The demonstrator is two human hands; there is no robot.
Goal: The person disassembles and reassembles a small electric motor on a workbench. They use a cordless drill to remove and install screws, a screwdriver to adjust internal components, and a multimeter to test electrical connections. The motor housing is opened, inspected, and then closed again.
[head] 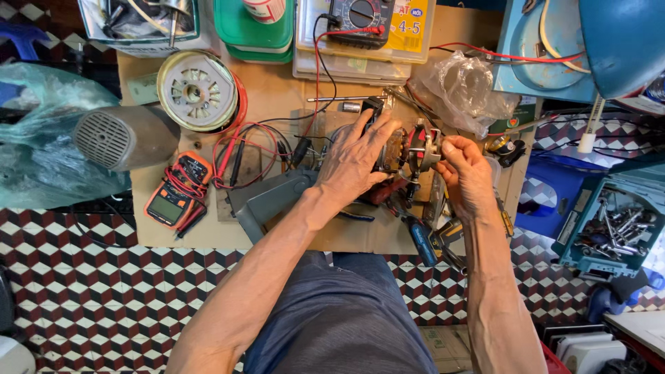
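A small electric motor with copper windings and a red-and-grey end piece (413, 148) sits in the middle of a low wooden worktable (273, 90). My left hand (355, 158) lies over its left side and grips the body. My right hand (465, 166) pinches the motor's right end with fingertips. A grey metal housing (267, 201) lies just left of my left wrist. Red and black test leads (242, 149) coil on the table beside it.
An orange clamp meter (174, 196) lies at the table's left edge. A round winding core (197, 90), a grey fan cover (121, 136), a black multimeter (360, 17), a crumpled plastic bag (465, 86) and a blue tray of sockets (613, 228) surround the work. Blue-handled tools (421, 239) lie near the front edge.
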